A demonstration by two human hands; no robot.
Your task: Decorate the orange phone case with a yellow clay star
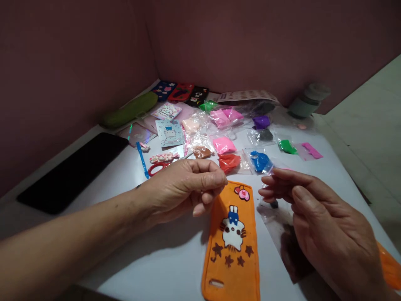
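An orange phone case (234, 267) lies on the white table, decorated with a white cat figure in blue, a pink and red cherry shape and several brown stars. Over its upper left edge hovers my left hand (188, 184), thumb and forefinger pinched together; anything between them is too small to make out. My right hand (328, 225) is to the right of the case, its thumb apart from the fingers and nothing visible in its grip. Under and beside it lies a clear bag with dark brown clay (293, 251). Orange clay (390, 265) shows behind the right wrist.
Bags of coloured clay, including red (229, 163), blue (260, 161) and pink (224, 145), spread beyond the case. Red-handled scissors (158, 168), a blue tool (142, 159) and a black phone (75, 171) lie left. A jar (307, 102) stands near the wall.
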